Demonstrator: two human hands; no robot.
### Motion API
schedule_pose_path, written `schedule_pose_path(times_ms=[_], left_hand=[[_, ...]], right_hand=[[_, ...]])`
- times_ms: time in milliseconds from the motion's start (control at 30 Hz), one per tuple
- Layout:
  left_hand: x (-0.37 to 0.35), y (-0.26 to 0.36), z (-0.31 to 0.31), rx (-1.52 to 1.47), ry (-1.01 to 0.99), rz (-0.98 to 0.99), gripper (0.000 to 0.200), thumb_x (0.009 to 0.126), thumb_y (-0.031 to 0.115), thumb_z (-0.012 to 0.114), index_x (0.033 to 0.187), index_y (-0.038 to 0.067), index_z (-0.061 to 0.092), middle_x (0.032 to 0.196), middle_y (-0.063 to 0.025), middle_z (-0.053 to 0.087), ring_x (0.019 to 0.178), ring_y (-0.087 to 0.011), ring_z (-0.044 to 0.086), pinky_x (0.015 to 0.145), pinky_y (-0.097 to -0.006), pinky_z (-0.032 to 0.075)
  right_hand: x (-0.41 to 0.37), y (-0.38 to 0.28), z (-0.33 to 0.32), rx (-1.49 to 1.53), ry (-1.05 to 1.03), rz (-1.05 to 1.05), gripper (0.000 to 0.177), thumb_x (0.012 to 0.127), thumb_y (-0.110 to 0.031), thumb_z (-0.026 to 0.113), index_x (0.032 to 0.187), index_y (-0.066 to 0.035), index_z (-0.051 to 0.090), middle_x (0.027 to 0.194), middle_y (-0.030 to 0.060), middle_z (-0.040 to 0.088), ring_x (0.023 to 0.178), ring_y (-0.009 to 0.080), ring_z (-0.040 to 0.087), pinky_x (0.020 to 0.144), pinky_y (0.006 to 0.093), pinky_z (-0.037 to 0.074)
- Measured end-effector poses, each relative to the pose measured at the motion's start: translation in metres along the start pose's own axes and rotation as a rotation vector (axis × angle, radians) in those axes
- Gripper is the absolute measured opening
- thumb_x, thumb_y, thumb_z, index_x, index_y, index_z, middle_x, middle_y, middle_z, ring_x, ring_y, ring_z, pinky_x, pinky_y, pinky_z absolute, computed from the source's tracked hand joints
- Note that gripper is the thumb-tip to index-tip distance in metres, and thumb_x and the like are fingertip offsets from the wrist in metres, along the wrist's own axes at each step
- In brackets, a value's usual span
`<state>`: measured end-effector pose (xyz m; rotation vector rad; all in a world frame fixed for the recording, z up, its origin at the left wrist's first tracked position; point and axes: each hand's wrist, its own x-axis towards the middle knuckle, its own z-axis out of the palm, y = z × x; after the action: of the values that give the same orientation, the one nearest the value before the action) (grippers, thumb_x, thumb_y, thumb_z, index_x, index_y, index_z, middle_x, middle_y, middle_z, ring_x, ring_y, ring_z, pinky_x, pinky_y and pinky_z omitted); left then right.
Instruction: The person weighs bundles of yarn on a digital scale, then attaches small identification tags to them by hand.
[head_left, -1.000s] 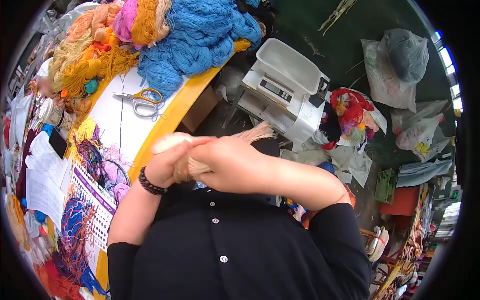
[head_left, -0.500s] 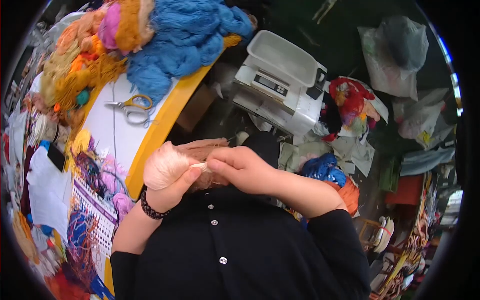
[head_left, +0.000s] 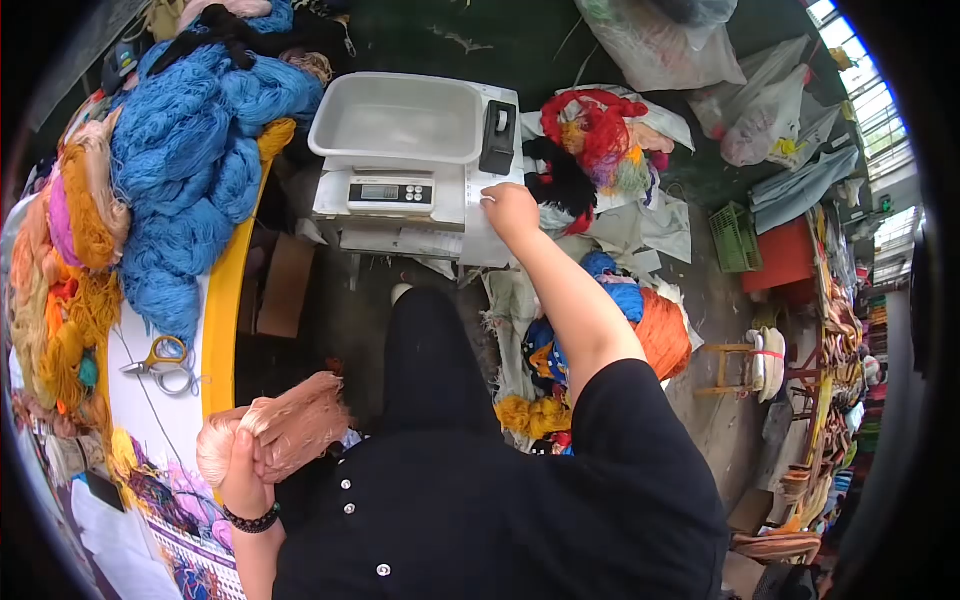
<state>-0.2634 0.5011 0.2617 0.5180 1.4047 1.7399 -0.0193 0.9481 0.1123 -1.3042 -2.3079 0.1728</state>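
Note:
Down at the lower left, my left hand (head_left: pixel 245 476) is closed around a hank of peach-pink yarn (head_left: pixel 300 428), whose loops spread out on both sides of the fist. My right hand (head_left: pixel 512 214) is stretched forward to the white surface (head_left: pixel 490 240) beside the digital scale (head_left: pixel 392 192). Its fingers are bent together at that surface, just below a black tape dispenser (head_left: pixel 499 138). Whatever lies between the fingertips is too small to make out. On the scale rests a whitish plastic tray (head_left: pixel 395 118).
A yellow-edged table (head_left: pixel 228 330) on the left carries blue yarn (head_left: pixel 185 170), orange and ochre hanks, and scissors (head_left: pixel 165 366). Red and multicoloured yarn (head_left: pixel 600 130) lies right of the scale. Orange yarn (head_left: pixel 662 335) and a wooden stool (head_left: pixel 728 365) are at the right.
Both hands were together on the peach yarn. My right hand has let go and reached forward to beside the scale. The left has moved down with the hank, and the view has turned.

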Motion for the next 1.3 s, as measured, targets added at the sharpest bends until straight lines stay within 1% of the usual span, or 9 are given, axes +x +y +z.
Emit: schedule_pose_path(times_ms=[133, 267, 367, 500, 567, 900, 1000, 1067, 1300], left_hand=[[0.010, -0.002, 0.007, 0.020, 0.018, -0.023, 0.033, 0.096, 0.020, 0.053, 0.066, 0.010, 0.046, 0.053, 0.0028, 0.042, 0.048, -0.0053, 0.038, 0.050, -0.0195, 0.031], [0.016, -0.003, 0.013, 0.026, 0.073, -0.031, 0.028, 0.096, 0.019, 0.053, 0.071, 0.009, 0.048, 0.054, 0.0029, 0.042, 0.048, -0.0049, 0.037, 0.049, -0.0194, 0.031], [0.018, -0.002, 0.017, 0.001, 0.107, -0.026, 0.022, 0.095, 0.017, 0.054, 0.076, 0.008, 0.050, 0.056, 0.0029, 0.043, 0.047, -0.0045, 0.036, 0.049, -0.0193, 0.032], [0.019, -0.003, 0.014, -0.033, 0.157, -0.050, 0.011, 0.094, 0.014, 0.055, 0.086, 0.007, 0.054, 0.060, 0.0033, 0.045, 0.045, -0.0036, 0.035, 0.047, -0.0191, 0.033], [0.021, -0.006, 0.016, -0.051, 0.179, -0.075, 0.009, 0.094, 0.014, 0.055, 0.088, 0.006, 0.054, 0.060, 0.0035, 0.045, 0.045, -0.0033, 0.035, 0.047, -0.0191, 0.033], [0.024, -0.007, 0.029, -0.053, 0.136, -0.073, 0.011, 0.094, 0.016, 0.057, 0.093, 0.005, 0.055, 0.063, 0.0036, 0.046, 0.046, -0.0026, 0.037, 0.047, -0.0172, 0.034], [0.024, -0.008, 0.030, -0.049, 0.127, -0.058, 0.012, 0.094, 0.016, 0.057, 0.093, 0.004, 0.055, 0.063, 0.0033, 0.046, 0.047, -0.0024, 0.037, 0.047, -0.0170, 0.034], [0.025, -0.010, 0.027, -0.048, 0.100, -0.031, 0.013, 0.093, 0.016, 0.058, 0.094, 0.004, 0.056, 0.064, 0.0029, 0.046, 0.047, -0.0025, 0.038, 0.047, -0.0169, 0.035], [0.019, -0.016, 0.019, -0.079, 0.145, -0.072, 0.009, 0.095, 0.015, 0.055, 0.097, 0.007, 0.056, 0.065, 0.0036, 0.046, 0.049, -0.0032, 0.037, 0.051, -0.0192, 0.035]], right_hand=[[0.012, -0.003, 0.011, -0.120, -0.134, -0.228, 0.012, 0.072, -0.018, 0.068, 0.081, -0.012, 0.072, 0.086, 0.0091, 0.068, 0.082, 0.0315, 0.061, 0.074, 0.0431, 0.050], [0.013, 0.005, 0.024, -0.094, -0.151, -0.198, 0.014, 0.073, -0.019, 0.067, 0.084, -0.012, 0.073, 0.087, 0.0099, 0.068, 0.085, 0.0312, 0.062, 0.075, 0.0420, 0.050], [0.014, 0.022, 0.014, 0.108, 0.032, -0.060, 0.017, 0.073, -0.017, 0.063, 0.086, -0.013, 0.073, 0.085, 0.0105, 0.068, 0.085, 0.0300, 0.064, 0.075, 0.0412, 0.051], [0.013, 0.047, -0.004, -0.042, -0.101, -0.036, 0.015, 0.073, -0.017, 0.064, 0.083, -0.013, 0.074, 0.084, 0.0102, 0.067, 0.083, 0.0309, 0.064, 0.075, 0.0420, 0.052], [0.011, 0.051, -0.008, -0.038, -0.184, -0.156, 0.015, 0.072, -0.016, 0.068, 0.084, -0.009, 0.073, 0.085, 0.0118, 0.067, 0.083, 0.0318, 0.063, 0.075, 0.0413, 0.051], [0.011, 0.056, -0.001, -0.087, -0.210, -0.222, 0.013, 0.074, -0.016, 0.066, 0.084, -0.010, 0.073, 0.086, 0.0110, 0.065, 0.086, 0.0310, 0.063, 0.075, 0.0407, 0.051], [0.011, 0.054, -0.003, -0.183, -0.200, -0.263, 0.011, 0.074, -0.016, 0.064, 0.081, -0.010, 0.071, 0.085, 0.0102, 0.064, 0.084, 0.0303, 0.063, 0.074, 0.0402, 0.052], [0.011, 0.055, -0.002, -0.211, -0.126, -0.404, 0.009, 0.071, -0.013, 0.060, 0.067, -0.009, 0.066, 0.077, 0.0106, 0.062, 0.078, 0.0301, 0.064, 0.070, 0.0409, 0.053], [0.005, 0.055, -0.003, -0.246, -0.109, -0.442, 0.011, 0.073, -0.014, 0.056, 0.073, -0.010, 0.066, 0.076, 0.0088, 0.062, 0.076, 0.0290, 0.062, 0.067, 0.0403, 0.051]])
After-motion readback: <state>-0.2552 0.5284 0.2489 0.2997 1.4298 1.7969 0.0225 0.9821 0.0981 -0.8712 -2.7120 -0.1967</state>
